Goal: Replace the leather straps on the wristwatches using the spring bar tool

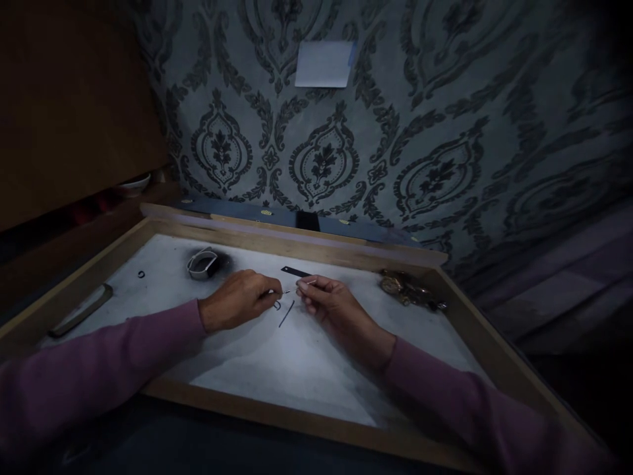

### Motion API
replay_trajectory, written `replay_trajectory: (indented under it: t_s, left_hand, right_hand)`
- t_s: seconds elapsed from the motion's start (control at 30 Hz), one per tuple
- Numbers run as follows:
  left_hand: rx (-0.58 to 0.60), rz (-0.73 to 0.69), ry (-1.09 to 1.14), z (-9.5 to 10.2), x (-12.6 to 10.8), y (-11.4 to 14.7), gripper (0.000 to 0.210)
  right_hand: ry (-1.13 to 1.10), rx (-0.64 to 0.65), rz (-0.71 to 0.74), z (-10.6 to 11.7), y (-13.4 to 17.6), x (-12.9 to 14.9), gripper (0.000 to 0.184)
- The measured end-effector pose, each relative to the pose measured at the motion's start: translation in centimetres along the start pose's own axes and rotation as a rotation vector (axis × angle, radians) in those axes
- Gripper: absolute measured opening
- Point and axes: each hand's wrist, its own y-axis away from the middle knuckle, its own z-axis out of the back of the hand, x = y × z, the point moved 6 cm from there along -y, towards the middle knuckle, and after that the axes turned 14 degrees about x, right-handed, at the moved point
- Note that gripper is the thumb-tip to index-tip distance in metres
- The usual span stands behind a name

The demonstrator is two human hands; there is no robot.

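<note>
My left hand [242,300] is closed in a pinch over the white-lined tray; a tiny shiny tip shows by its fingertips, but I cannot make out what they hold. Facing it, my right hand [336,305] pinches a thin metal rod [311,282] between thumb and fingers. The fingertips of both hands are close together. On the white lining below lie a thin dark stick [287,314] and a small dark loop [277,305]. Behind the right fingers, a flat black strip [293,271] is partly hidden. A wristwatch [202,264] rests beyond my left hand.
The tray's wooden rim [277,404] surrounds the work. Inside lie a curved strap [82,312], a small black ring [141,274] and a pile of watches [403,289]. Patterned wallpaper [324,158] with a white paper [324,64] rises behind; a wooden cabinet [74,112] stands left.
</note>
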Motion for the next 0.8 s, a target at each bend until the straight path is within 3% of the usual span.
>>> replay_trajectory:
  t_s: [0.2,0.43,0.8]
  left_hand:
    - [0.013,-0.002,-0.003,-0.1,0.0,-0.1,0.023]
    - [0.019,0.029,-0.05,0.3,0.2,0.0,0.024]
    - [0.043,0.07,-0.152,0.7,0.1,0.1,0.029]
  right_hand:
    - [-0.045,0.03,-0.031,-0.7,-0.3,-0.8,0.025]
    - [0.023,-0.007,-0.032,0.5,-0.7,-0.6,0.02]
    - [0.184,-0.025,-0.034,1.8,-1.1,-0.1,0.031]
